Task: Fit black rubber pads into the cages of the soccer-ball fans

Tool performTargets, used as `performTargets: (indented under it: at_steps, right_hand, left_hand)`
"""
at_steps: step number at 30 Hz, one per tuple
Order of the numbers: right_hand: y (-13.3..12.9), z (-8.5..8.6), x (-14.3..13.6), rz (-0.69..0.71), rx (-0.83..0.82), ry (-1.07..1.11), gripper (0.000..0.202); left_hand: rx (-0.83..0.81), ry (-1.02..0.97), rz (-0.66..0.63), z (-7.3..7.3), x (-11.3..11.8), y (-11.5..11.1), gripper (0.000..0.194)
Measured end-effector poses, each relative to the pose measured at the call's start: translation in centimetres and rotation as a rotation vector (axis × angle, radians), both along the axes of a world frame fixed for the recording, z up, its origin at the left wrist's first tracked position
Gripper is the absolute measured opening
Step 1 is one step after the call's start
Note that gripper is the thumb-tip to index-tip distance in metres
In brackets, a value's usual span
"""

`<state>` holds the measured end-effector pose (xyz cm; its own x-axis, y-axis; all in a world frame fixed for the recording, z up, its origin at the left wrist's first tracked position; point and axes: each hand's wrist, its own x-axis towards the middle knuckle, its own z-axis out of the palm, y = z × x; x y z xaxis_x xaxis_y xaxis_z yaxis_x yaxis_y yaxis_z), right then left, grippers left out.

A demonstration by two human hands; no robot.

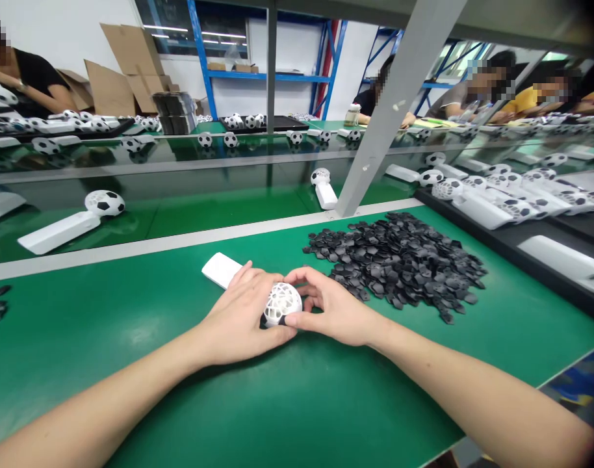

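Note:
My left hand (pixel 241 317) grips a white hand-held fan (pixel 280 300) whose round head is a white lattice like a football; its flat white handle (pixel 220 269) sticks out past my fingers toward the back left. My right hand (pixel 333 309) pinches the right side of the fan head, its thumb pressing a small black piece against the lower edge. Both hands rest on the green mat (pixel 131 325).
A heap of small black plastic pieces (pixel 399 260) lies just right of my hands. Finished football fans (pixel 73 224) lie on the conveyor behind. A tray of white fans (pixel 511 201) stands at the right. A slanted grey post (pixel 389 110) rises ahead. Other people sit beyond.

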<state>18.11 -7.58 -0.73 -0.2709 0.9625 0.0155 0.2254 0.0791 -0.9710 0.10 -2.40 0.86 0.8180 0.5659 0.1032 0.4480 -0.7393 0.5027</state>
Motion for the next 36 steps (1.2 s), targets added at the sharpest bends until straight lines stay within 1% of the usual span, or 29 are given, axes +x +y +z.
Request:
performTargets:
  at_steps: [5,11,14,16,18,20,21,22,24,25,27,29,30,32,34,36]
  right_hand:
    - [-0.2,-0.1,-0.1,-0.048,0.043,-0.041,0.043]
    - [-0.7,-0.2,-0.6,-0.077,0.098,-0.1,0.041]
    - [-0.3,-0.1,-0.2,-0.048,0.074,-0.096,0.042]
    - [0.3,0.1,0.5,-0.058,0.089,-0.128,0.035]
    - [1.0,0.3,1.4,-0.16,0.187,-0.236,0.021]
    - [1.6,0.5,2.5,-0.292,0.304,-0.427,0.006]
    - [1.8,0.5,3.0,-0.331,0.336,-0.531,0.003]
    - [1.9,0.5,3.4,-0.343,0.345,-0.624,0.003]
    - [2.0,0.4,3.8,-0.309,0.317,-0.757,0.003]
    - [2.0,0.2,3.9,-0.284,0.299,-0.799,0.004]
    - [1.9,0.0,3.7,-0.243,0.274,-0.855,0.009]
    - [1.9,-0.1,3.5,-0.23,0.261,-0.893,0.011]
    - [1.9,-0.1,3.3,-0.229,0.258,-0.903,0.011]
    - [1.9,-0.1,3.2,-0.228,0.249,-0.901,0.009]
    - [2.0,-0.1,3.3,-0.232,0.228,-0.881,0.01]
    - [2.1,-0.2,3.5,-0.229,0.199,-0.861,0.014]
  left_hand:
    - [-0.001,-0.04,0.033,-0.3,0.1,-0.2,0.044]
    - [0.006,-0.079,0.002,-0.4,-0.1,0.0,0.043]
    - [0.0,-0.062,0.007,-0.4,-0.1,0.1,0.045]
    - [-0.007,-0.043,0.007,-0.5,-0.1,0.2,0.05]
    - [-0.001,-0.029,0.014,-0.5,-0.1,0.4,0.058]
    - [0.007,-0.01,0.022,-0.5,-0.2,0.5,0.063]
    - [0.003,0.004,0.02,-0.5,-0.2,0.5,0.061]
    - [-0.01,0.027,0.009,-0.4,-0.3,0.4,0.059]
    - [-0.033,0.073,0.004,-0.3,-0.4,0.0,0.055]
    - [-0.032,0.085,0.032,-0.3,-0.4,-0.3,0.056]
    - [-0.009,0.081,0.138,-0.3,-0.4,-1.0,0.059]
    - [0.009,0.063,0.218,-0.3,-0.3,-1.5,0.062]
    - [0.002,0.056,0.214,-0.3,-0.3,-1.5,0.061]
    - [-0.048,0.05,0.134,-0.2,-0.3,-1.2,0.06]
    - [-0.149,0.051,0.046,0.0,-0.5,-0.6,0.063]
    - [-0.257,0.054,-0.008,0.2,-0.7,0.0,0.068]
